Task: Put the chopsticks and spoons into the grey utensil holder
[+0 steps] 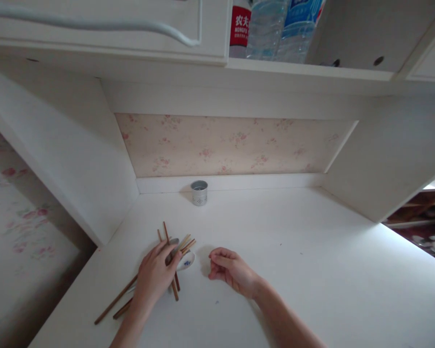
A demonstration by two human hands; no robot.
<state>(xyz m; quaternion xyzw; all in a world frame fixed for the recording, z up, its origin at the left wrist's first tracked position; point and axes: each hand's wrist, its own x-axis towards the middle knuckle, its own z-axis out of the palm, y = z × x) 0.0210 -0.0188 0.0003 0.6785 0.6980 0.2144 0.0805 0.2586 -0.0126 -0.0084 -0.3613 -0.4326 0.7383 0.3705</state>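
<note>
My left hand (pixel 155 270) lies over a crossed pile of wooden chopsticks (pixel 177 282), thumb and fingers curled around some of them. Beside the thumb shows a white ceramic spoon (pixel 187 261) with a blue mark in its bowl. A grey metal piece (pixel 173 241), perhaps another spoon, is partly covered by the fingers. Under the left wrist, more chopsticks (pixel 114 302) stick out toward the lower left. To the right of the pile, my right hand (pixel 230 270) is closed, thumb against the curled fingers; whatever it may hold is hidden.
A silver metal cup with small holes (pixel 199 193) stands near the back edge of the white tabletop (pixel 293 280). White side panels rise left and right. Overhead, a cabinet shelf (pixel 311 70) holds several plastic bottles (pixel 266 31). Small specks lie on the tabletop.
</note>
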